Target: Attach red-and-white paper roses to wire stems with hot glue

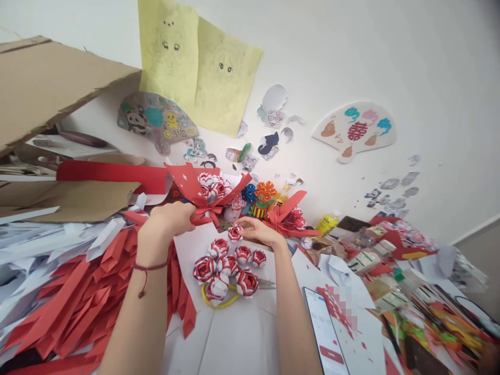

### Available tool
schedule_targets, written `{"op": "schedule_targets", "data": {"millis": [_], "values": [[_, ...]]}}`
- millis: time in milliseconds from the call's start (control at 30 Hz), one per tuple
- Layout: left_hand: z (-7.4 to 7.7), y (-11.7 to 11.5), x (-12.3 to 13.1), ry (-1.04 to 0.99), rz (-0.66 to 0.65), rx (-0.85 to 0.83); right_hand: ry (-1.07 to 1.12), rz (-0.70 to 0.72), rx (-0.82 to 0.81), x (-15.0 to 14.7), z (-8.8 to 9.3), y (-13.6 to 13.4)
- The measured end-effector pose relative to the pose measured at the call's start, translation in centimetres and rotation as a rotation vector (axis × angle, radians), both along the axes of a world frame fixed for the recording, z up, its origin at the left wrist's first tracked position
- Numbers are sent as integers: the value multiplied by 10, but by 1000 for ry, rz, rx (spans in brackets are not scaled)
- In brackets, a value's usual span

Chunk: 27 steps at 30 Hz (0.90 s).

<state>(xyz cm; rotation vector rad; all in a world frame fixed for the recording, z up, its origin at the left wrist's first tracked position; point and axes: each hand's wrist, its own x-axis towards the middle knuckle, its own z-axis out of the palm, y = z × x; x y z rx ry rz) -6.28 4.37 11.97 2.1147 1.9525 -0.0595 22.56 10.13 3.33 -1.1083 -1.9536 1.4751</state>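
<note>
My left hand (pixel 172 217), with a dark red cord at the wrist, is closed with its fingers curled downward beside a red-wrapped bouquet (pixel 213 192) of paper flowers. Whatever it may grip is hidden. My right hand (pixel 258 230) has its fingertips on a small red-and-white paper flower (pixel 235 233) at the back of a group. Several more paper flowers (pixel 228 264) lie bunched in front of it on white paper (pixel 230 333). Under them rest scissors (pixel 221 303) with yellow handles, the blades pointing right.
Folded red paper strips (pixel 89 291) are heaped at left, with white strips (pixel 23 260) beyond. A phone (pixel 324 333) lies at right. A second red bouquet (pixel 291 219), bead flowers (pixel 265 192) and a yellow bottle (pixel 327 224) line the wall. Cardboard (pixel 70 88) juts in at upper left.
</note>
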Motion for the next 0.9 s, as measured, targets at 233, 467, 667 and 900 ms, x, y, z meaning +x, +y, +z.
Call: {"op": "schedule_targets", "data": {"millis": [233, 467, 667, 900], "values": [[-5, 7, -1, -32, -29, 5, -51, 37, -33, 1, -6, 3], [-9, 11, -4, -30, -59, 20, -196, 113, -34, 5, 1, 4], [-10, 12, 3, -55, -127, -25, -426, 47, -23, 34, 20, -3], [-21, 21, 20, -133, -269, -116, -739, 41, -228, 39, 27, -10]]}}
